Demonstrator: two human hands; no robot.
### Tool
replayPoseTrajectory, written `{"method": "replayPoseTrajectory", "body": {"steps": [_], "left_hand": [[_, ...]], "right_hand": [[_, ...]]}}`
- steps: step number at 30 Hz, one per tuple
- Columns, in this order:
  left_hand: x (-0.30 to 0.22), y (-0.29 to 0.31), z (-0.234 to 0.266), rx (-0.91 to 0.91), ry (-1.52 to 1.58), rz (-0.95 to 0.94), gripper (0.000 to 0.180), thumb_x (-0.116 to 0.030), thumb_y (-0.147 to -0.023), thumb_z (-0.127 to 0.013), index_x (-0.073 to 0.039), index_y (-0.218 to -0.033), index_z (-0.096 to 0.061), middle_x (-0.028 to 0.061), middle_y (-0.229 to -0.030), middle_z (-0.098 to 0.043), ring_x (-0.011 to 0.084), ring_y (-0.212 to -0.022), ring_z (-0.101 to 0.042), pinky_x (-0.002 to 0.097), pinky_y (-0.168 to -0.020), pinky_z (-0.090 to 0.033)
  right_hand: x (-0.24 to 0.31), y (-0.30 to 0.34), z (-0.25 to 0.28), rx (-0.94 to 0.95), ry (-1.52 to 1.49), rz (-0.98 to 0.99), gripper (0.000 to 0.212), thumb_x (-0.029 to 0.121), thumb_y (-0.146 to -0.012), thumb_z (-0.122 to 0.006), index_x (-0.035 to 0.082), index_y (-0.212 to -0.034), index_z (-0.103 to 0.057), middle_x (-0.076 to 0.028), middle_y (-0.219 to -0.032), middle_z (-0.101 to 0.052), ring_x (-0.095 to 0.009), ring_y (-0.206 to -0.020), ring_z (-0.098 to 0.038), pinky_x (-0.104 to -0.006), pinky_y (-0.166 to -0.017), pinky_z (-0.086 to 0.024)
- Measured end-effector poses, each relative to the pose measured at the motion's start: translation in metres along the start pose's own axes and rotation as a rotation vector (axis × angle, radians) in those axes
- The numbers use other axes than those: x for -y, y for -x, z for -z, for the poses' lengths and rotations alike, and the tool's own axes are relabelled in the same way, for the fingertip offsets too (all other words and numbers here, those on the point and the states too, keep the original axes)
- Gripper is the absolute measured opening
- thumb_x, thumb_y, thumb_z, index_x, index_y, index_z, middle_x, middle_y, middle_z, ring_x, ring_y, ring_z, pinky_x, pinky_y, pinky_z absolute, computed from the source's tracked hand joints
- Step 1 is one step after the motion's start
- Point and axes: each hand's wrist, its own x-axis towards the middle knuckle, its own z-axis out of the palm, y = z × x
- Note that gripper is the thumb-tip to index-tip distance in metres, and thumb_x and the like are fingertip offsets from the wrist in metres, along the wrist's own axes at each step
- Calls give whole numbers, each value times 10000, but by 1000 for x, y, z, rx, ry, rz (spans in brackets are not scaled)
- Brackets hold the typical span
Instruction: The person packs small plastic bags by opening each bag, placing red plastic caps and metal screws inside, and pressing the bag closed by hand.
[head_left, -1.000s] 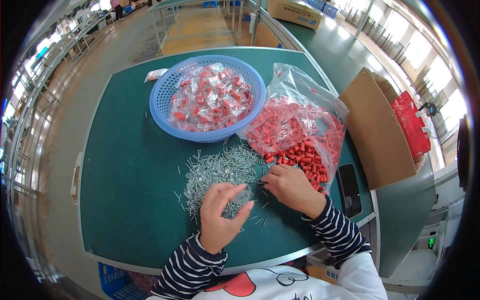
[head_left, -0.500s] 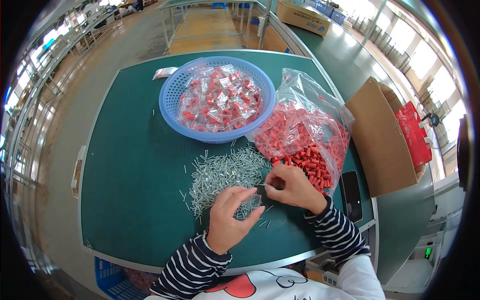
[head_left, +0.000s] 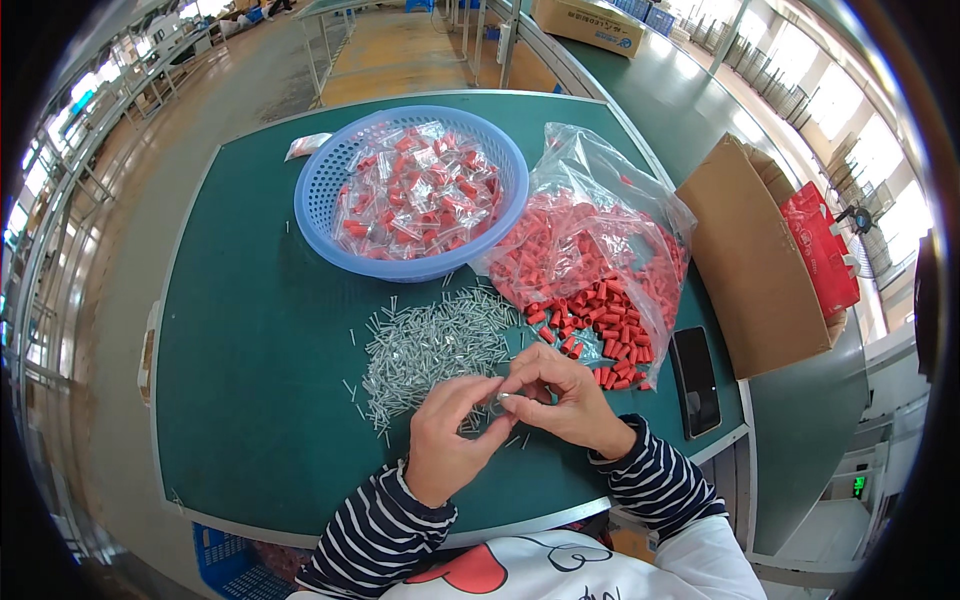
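My left hand is curled, thumb and fingers holding a small clear plastic bag, mostly hidden between the hands. My right hand meets it there, thumb and forefinger pinched on a small metal screw that its fingers largely cover. Beyond the left hand spreads a loose heap of silvery screws. Past the right hand, red tapered plastic caps spill from the mouth of a large clear bag.
A blue perforated basket at the back of the green table holds many small bags with red pieces. A packet lies beside it. On the right are a black phone and an open cardboard box with a red bag.
My right hand has moved left and nearer to me, bringing its fingertips with the screw to the small bag in my left hand. The whole view has shifted slightly.
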Motion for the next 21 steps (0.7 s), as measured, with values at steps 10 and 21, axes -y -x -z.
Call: {"method": "replayPoseTrajectory", "body": {"steps": [10, 21], "left_hand": [[4, 0, 2, 18, -68, -20, 397, -51, -693, -817, -24, -1066, -684, 113, -996, -683, 219, -855, -654, 321, -752, -522], [-4, -1, 0, 41, -102, -81, 381, -84, -689, -825, -50, -1044, -691, 119, -985, -687, 288, -893, -648, 369, -799, -515]], "right_hand": [[17, 13, 37, -212, 234, 69, 183, 36, -822, -731, 44, -1003, -708, -48, -958, -634, -124, -802, -574, -243, -646, -437], [6, 43, 60, -55, 987, -125, 238, 124, -786, -729, 55, -1002, -656, -125, -977, -580, -317, -880, -615, -407, -722, -511]]}}
